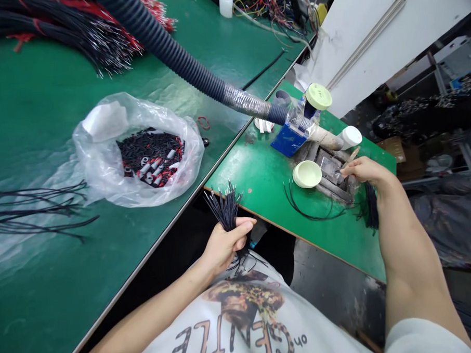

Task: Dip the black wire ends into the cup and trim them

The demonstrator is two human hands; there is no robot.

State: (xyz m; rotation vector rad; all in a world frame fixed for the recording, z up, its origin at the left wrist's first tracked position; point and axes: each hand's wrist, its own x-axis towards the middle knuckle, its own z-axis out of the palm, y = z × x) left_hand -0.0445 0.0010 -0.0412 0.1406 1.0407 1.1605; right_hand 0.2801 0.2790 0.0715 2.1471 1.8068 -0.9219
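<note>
While a bundle of black wires [226, 210] is gripped tight in the left hand [223, 244] just off the small bench's [259, 180] near edge, the right hand [366, 171] is kept pinched narrow at the metal pot [329, 168] toward the bench's far right corner. What's pinched can't be made out.

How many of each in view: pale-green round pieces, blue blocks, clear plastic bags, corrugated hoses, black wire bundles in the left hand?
Pale-green round pieces: 2
Blue blocks: 1
Clear plastic bags: 1
Corrugated hoses: 1
Black wire bundles in the left hand: 1
Total: 6
</note>
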